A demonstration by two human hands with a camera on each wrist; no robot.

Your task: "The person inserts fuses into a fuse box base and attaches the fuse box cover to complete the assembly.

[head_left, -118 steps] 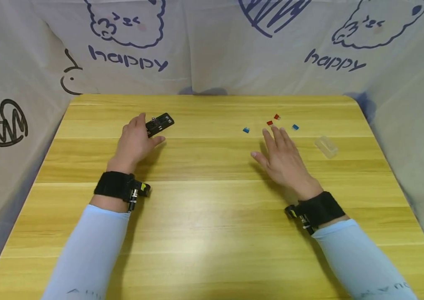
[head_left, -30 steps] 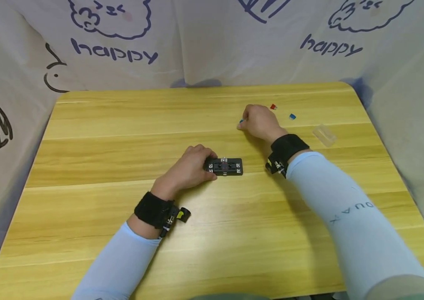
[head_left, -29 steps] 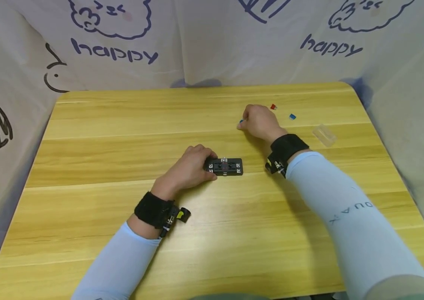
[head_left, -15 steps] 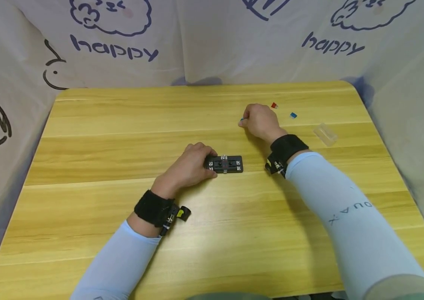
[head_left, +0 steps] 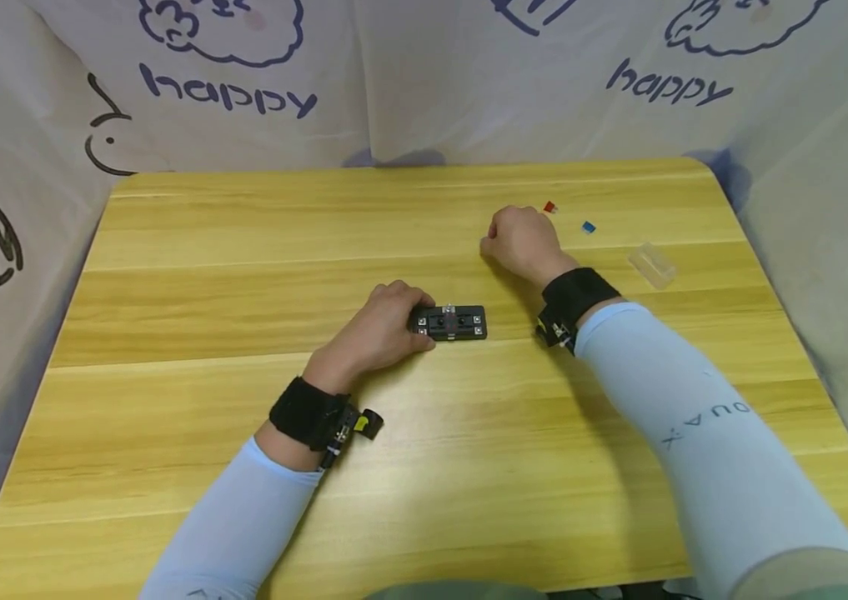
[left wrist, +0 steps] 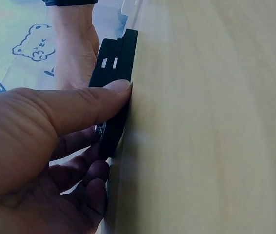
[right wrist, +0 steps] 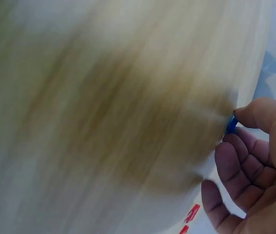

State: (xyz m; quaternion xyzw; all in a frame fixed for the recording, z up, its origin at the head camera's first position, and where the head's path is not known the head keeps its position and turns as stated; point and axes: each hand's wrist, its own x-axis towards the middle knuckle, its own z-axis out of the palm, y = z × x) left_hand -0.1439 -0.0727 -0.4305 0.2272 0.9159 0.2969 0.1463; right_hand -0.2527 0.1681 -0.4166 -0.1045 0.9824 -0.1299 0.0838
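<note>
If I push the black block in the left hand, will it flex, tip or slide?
The black block is probably stiff: its edges look straight where the left hand pinches one end. Tipping or rolling seems unlikely, as it is long and low. It may slide fairly easily if released, since the table looks smooth.

black block (head_left: pixel 461 322): the left hand (head_left: pixel 386 327) covers its left end in the head view.
pinched blue piece (right wrist: pixel 231 125): the right hand (head_left: pixel 521 240) hides it in the head view.
lower red piece (right wrist: pixel 184 229): cut off by the bottom edge in the right wrist view.
see-through box (head_left: pixel 652 265): too faint to tell which side is open.
fluffy drawing (head_left: pixel 223 42): its top is cut off.
table (right wrist: pixel 79 126): blurry in the right wrist view.
</note>
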